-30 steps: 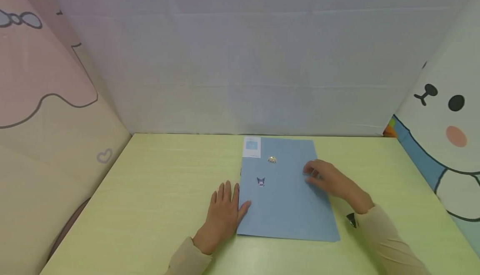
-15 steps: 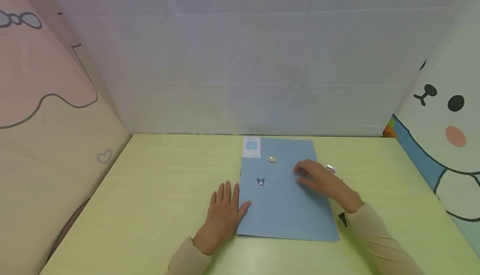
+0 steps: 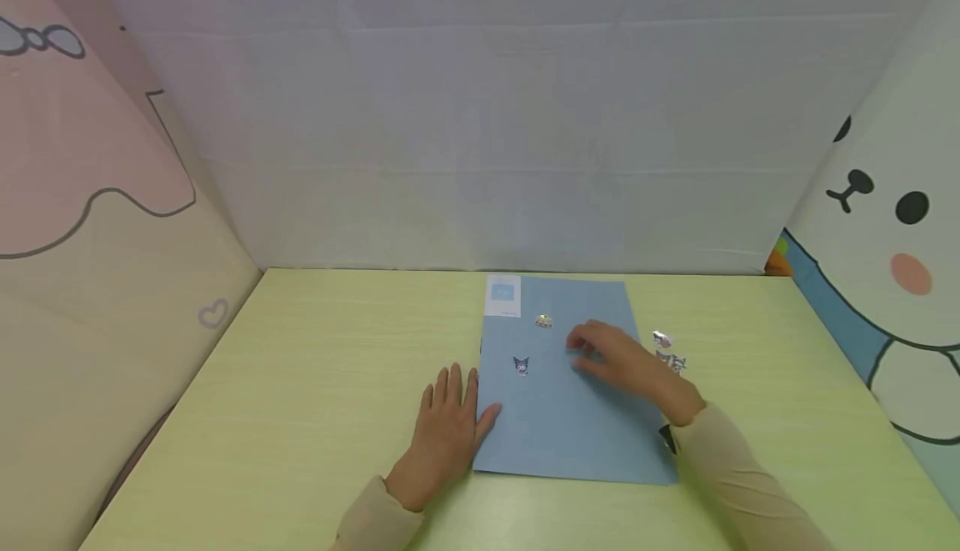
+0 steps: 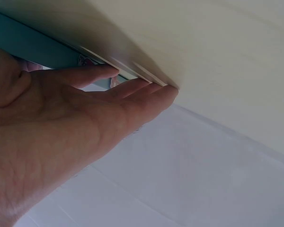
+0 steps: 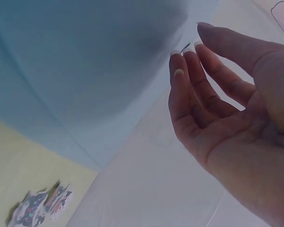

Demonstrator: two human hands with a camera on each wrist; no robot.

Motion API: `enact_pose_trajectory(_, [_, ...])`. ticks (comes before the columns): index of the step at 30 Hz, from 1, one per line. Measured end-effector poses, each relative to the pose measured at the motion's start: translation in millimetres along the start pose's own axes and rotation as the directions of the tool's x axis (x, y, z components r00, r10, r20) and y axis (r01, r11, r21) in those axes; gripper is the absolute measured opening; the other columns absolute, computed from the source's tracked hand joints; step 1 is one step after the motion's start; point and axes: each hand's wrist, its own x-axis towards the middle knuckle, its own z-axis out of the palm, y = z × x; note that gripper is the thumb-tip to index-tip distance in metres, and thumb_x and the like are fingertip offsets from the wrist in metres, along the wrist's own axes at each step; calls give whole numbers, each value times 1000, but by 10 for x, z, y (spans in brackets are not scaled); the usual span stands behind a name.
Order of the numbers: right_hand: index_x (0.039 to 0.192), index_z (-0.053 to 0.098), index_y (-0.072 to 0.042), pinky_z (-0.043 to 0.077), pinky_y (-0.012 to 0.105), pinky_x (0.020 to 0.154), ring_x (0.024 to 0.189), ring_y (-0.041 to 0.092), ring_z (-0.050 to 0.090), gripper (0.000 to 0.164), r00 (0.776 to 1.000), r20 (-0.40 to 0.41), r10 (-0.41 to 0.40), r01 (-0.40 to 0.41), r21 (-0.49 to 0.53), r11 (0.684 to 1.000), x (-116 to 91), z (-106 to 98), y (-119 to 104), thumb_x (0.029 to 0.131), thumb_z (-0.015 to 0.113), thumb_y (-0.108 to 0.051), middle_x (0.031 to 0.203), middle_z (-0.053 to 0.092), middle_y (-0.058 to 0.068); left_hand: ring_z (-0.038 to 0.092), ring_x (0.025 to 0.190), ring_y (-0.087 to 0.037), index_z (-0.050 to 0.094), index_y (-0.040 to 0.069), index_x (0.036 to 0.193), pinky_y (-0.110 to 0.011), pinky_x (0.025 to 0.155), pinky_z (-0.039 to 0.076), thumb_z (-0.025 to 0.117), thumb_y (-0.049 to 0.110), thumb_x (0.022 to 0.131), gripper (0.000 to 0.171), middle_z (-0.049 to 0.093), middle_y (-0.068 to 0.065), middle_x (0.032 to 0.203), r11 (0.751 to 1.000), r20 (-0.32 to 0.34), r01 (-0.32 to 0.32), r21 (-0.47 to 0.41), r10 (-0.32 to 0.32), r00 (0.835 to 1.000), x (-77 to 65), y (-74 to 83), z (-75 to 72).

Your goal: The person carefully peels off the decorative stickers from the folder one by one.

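Observation:
A flat blue folder-like booklet (image 3: 570, 443) lies on the table, with a white label (image 3: 503, 309) at its top left corner. On its cover are a small gold sticker (image 3: 543, 321) and a dark purple character sticker (image 3: 521, 365). My left hand (image 3: 446, 430) rests beside the left edge, fingers straight, thumb over the cover. Above the right half hovers my right hand (image 3: 618, 359), its fingers loosely bent and the thumb apart from them. In the right wrist view, a thin dark sliver (image 5: 185, 48) shows by the fingertips; whether they touch it I cannot tell.
Several loose stickers (image 3: 670, 360) lie on the yellow-green table (image 3: 337, 368) just right of the booklet. A pale cloth (image 3: 480, 142) hangs behind the table, and cartoon-printed cloths (image 3: 885, 284) flank it. A small dark object (image 3: 667, 437) shows at the right cuff.
My right hand has moved left from the booklet's right edge toward its middle, uncovering the loose stickers on the table. The left hand and the booklet have stayed put.

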Motion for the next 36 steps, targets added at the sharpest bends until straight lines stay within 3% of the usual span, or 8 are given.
enact_pose_trajectory(11, [108,66,1,55,44,86,94,28,64,19,999,39,-4,4,4,1000,115,65,-130,91,74,1,102,65,10,48,136,-44,55,-3,143,-56,108,42,50,44,107,60,51,-29,145,1000,-35,-13,26,14,999,3,-1,18])
enact_pose_trajectory(23, [113,67,0,55,43,90,98,25,65,22,998,60,-27,27,-2,1000,203,174,-207,92,75,-3,108,67,9,46,138,-43,54,-2,144,-56,109,40,49,45,107,61,50,-29,147,1000,-13,-1,22,1,1000,5,5,2])
enact_pose_trajectory(36, [114,68,-3,55,43,91,98,21,65,24,996,87,19,-16,-30,999,277,253,-323,92,76,-6,113,67,7,48,137,-43,55,-2,143,-55,108,41,50,45,106,60,51,-28,146,1000,-20,-5,30,6,1000,3,13,7])
